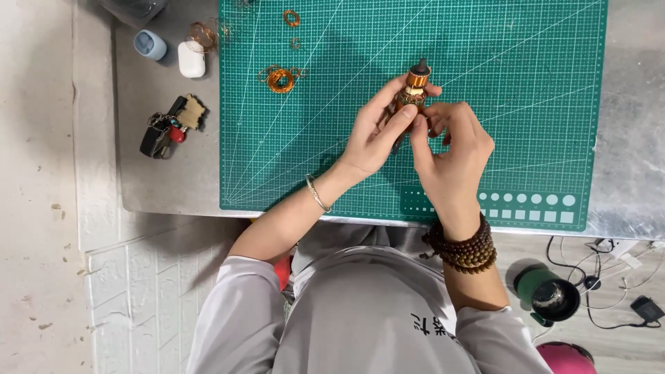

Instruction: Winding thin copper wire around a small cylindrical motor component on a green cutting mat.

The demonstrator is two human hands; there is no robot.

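My left hand point(377, 135) holds a small motor armature point(414, 86) with copper windings and a dark shaft tip, upright above the green cutting mat point(332, 159). Fingers of my right hand point(454, 152) pinch at the armature's lower part, where thin copper wire sits. A silver bangle is on my left wrist and wooden bead bracelets wrap my right wrist. Much of the armature's body is hidden behind my fingers.
Loose coils of copper wire point(280, 77) lie on the mat's upper left. A white earbud case point(192, 59), a pale blue case point(149, 44) and a key bunch point(170, 127) rest on the grey table's left side. A green cup point(551, 294) and cables are on the floor at right.
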